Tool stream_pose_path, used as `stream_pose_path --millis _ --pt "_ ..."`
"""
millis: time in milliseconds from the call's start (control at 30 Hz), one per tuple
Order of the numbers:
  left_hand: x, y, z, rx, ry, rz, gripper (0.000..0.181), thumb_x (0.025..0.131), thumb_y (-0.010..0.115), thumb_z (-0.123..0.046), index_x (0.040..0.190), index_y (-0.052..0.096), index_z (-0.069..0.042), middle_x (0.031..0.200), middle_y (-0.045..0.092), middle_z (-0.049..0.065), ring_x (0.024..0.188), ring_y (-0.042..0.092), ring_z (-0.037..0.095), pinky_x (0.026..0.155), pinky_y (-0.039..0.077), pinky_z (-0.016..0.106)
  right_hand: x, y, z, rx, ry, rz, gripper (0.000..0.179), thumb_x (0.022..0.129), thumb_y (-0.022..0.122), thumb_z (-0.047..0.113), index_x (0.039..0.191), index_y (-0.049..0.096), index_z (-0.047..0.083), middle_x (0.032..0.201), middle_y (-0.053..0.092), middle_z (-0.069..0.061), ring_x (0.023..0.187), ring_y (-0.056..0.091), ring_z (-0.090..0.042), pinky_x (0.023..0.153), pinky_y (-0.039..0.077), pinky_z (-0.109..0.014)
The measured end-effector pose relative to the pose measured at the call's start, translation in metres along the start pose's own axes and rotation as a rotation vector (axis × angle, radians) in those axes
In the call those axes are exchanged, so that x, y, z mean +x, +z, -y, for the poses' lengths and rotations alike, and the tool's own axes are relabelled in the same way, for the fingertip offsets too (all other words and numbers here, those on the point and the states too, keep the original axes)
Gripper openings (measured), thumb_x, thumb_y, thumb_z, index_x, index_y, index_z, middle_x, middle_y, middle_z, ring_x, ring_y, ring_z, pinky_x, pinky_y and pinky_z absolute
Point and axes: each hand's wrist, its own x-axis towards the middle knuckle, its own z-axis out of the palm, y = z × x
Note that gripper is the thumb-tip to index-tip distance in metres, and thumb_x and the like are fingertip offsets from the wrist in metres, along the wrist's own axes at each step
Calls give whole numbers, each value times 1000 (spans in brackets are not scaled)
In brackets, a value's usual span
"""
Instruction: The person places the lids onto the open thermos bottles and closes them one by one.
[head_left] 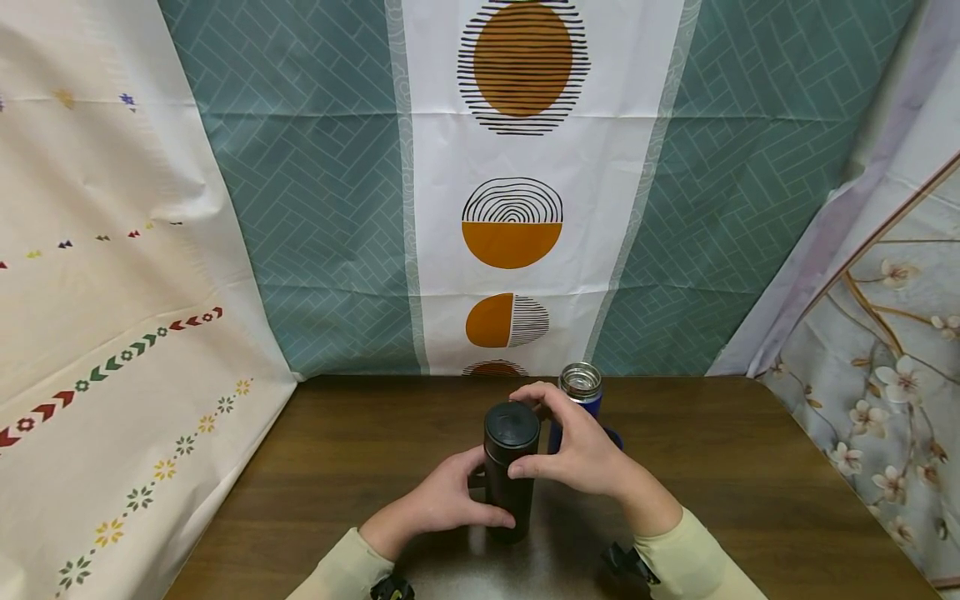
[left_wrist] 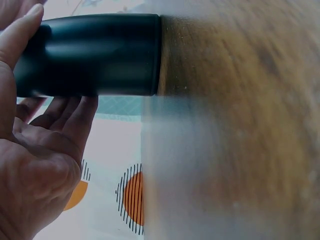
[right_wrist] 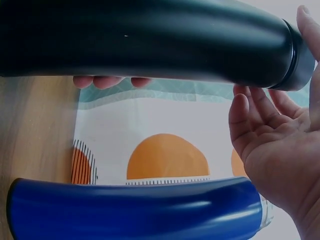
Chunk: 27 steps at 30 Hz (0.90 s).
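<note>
The left hand's (head_left: 442,500) fingers curl round a black flask (head_left: 504,483) upright on a table (head_left: 300,467) — likely steadying it — while the right hand's (head_left: 581,446) fingers clasp its top, a blue flask (right_wrist: 135,210) beside it.

The brown table (head_left: 360,433) bears an upright black flask (head_left: 512,483), a blue flask (right_wrist: 135,210) and a half-hidden blue piece (head_left: 614,437)
</note>
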Motion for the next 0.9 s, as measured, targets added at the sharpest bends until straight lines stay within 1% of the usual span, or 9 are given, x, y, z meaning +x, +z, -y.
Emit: stream_pose_path --millis 100,167,233,300,433,633,733,900 --pt "0 0 -1 6 -2 -4 71 87 98 -34 149 64 -36 138 72 -14 129 67 14 113 53 41 -1 0 -3 4 -6 24 80 91 95 21 160 53 18 146 66 0 125 64 -22 108 53 -43" --pt "0 0 0 7 -4 -6 71 87 99 -34 149 64 -35 137 73 -14 129 67 14 113 53 41 -1 0 -5 15 -20 44 79 95 89 19 164 50 16 153 64 -1 133 63 -23 114 50 -45" --pt "0 0 -1 2 -7 -6 70 87 99 -34 149 65 -34 137 73 -14 129 67 14 113 53 41 -2 0 -6 34 -31 62 76 98 84 17 166 49 15 157 62 -2 140 61 -24 120 47 -45" --pt "0 0 -1 -2 -11 -7 70 87 99 -33 148 65 -34 136 73 -14 129 67 14 113 53 42 -2 0 -6 52 -46 75 73 100 81 14 166 49 13 157 63 -2 143 60 -25 122 45 -45" --pt "0 0 0 5 -17 -13 69 87 99 -34 147 66 -33 135 73 -14 129 67 14 113 53 42 -2 -1 -5 76 -62 92 70 101 76 11 165 50 13 156 64 -3 141 62 -26 122 46 -44" --pt "0 0 0 11 -20 -17 69 86 99 -35 146 66 -33 134 74 -14 128 67 14 112 53 42 -2 -1 -5 89 -45 99 66 101 75 9 164 53 16 154 65 -5 137 65 -25 118 50 -45" --pt "1 1 1 9 -20 -17 68 86 99 -34 146 66 -33 134 74 -14 127 68 14 112 54 42 -2 -2 -5 84 -51 98 65 101 76 9 162 55 13 150 66 -4 134 66 -26 116 51 -47" --pt "1 1 1 -5 -25 -9 69 86 99 -31 146 66 -31 134 74 -13 127 68 14 112 54 42 -1 -1 -5 91 -46 82 62 99 79 10 157 58 9 147 67 -4 131 66 -26 115 51 -45"
